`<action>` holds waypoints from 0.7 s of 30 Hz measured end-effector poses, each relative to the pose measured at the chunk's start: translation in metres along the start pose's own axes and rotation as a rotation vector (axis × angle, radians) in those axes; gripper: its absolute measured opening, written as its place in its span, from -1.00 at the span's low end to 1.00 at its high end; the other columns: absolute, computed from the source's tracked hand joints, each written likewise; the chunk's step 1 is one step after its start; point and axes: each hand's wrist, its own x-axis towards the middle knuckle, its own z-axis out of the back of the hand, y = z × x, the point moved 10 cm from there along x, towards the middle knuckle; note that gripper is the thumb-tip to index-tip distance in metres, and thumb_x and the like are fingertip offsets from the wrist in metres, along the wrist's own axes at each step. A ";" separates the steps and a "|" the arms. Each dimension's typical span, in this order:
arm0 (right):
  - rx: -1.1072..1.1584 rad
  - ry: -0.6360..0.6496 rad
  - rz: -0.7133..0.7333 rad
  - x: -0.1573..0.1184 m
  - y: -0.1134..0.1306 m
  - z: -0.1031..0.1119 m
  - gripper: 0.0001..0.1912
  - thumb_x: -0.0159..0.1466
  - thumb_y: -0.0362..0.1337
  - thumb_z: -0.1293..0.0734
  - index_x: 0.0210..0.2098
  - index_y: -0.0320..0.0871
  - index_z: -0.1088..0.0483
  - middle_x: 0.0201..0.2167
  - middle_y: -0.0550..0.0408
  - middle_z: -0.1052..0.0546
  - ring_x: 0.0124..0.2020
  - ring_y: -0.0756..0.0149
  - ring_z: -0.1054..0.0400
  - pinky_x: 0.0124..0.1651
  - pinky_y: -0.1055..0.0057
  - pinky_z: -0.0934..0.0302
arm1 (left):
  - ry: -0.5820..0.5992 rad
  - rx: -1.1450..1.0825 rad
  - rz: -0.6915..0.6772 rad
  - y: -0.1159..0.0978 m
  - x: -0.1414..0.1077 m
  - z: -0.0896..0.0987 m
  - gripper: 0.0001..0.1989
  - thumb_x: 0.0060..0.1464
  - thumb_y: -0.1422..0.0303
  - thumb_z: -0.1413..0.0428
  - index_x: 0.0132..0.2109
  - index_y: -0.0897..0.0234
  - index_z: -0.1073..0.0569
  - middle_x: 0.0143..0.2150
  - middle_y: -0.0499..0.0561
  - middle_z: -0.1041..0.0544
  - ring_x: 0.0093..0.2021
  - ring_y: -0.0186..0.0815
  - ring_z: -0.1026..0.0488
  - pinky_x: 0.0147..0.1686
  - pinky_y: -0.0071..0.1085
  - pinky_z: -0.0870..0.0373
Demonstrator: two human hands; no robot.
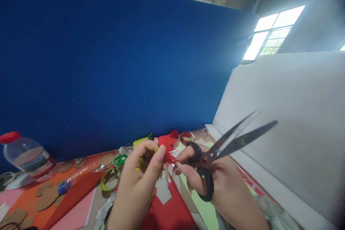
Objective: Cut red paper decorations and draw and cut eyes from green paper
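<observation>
My left hand (138, 181) pinches a small cut piece of red paper (169, 156) between thumb and fingers; yellow smears mark its fingertips. Black-handled scissors (210, 156) hang on the fingers of my right hand (229, 183), their blades parted and pointing up to the right, away from the paper. The thumb and a fingertip of that same hand meet at the right edge of the red piece. Under both hands lie a red sheet (169, 215), white paper scraps (163, 192) and a light green sheet (205, 205).
A red-capped bottle (33, 160) stands at the left. Around it lie a clear bottle with a blue cap (81, 176), brown cardboard discs (48, 199), yellow-green tape (104, 183) and a green-filled cup (120, 160). A blue partition (121, 61) rises behind, a white one (291, 107) at right.
</observation>
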 end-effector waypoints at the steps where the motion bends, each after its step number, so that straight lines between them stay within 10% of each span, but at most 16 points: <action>1: -0.005 -0.008 -0.003 0.000 0.000 0.000 -0.92 0.13 -0.39 -0.27 -0.47 -0.14 -0.38 -0.60 0.22 -0.40 -0.60 0.46 -0.27 -0.50 0.57 -0.22 | -0.003 -0.010 0.013 0.001 0.000 0.000 -0.73 0.14 0.18 -0.08 -0.41 0.27 -0.30 -0.56 -0.13 -0.26 -0.57 -0.47 -0.18 -0.56 -0.55 -0.12; 15: 0.044 -0.140 -0.045 -0.002 -0.007 0.009 -0.89 0.15 -0.33 -0.28 -0.50 -0.15 -0.36 -0.69 0.25 -0.33 -0.68 0.49 -0.22 -0.60 0.59 -0.16 | 0.051 -0.116 0.196 0.033 -0.012 -0.003 -0.61 -0.04 0.13 -0.21 -0.09 0.22 -0.41 -0.26 0.03 -0.50 -0.22 -0.24 -0.42 -0.25 -0.41 -0.37; 21: 0.016 -0.081 0.008 -0.002 0.000 0.003 -0.88 0.15 -0.38 -0.26 -0.51 -0.13 -0.36 -0.63 0.24 -0.38 -0.60 0.47 -0.28 -0.49 0.60 -0.22 | 0.093 -0.032 0.039 0.014 -0.007 -0.012 -0.70 0.13 0.14 -0.05 -0.44 0.25 -0.38 -0.53 -0.07 -0.35 -0.42 -0.35 -0.32 -0.45 -0.51 -0.28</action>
